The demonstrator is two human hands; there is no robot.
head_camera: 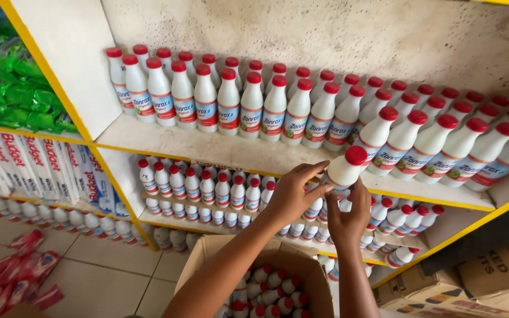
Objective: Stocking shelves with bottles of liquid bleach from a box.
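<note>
Both hands hold one white bottle with a red cap (344,169) at the front edge of the upper shelf (219,150). My left hand (293,191) wraps its left side, fingers on the label. My right hand (349,218) supports it from below and the right. The bottle tilts slightly, just in front of a long row of matching white bottles (278,106) that stand two deep along the shelf. Under my arms sits an open cardboard box (207,253) with several more of the same bottles (266,294).
A lower shelf (166,221) carries rows of smaller red-capped white bottles. To the left, a yellow-framed shelf holds green packets (7,88) and white-and-red sachets (25,162). Red packets (7,277) lie on the tiled floor. Brown cartons (496,277) stand at the right.
</note>
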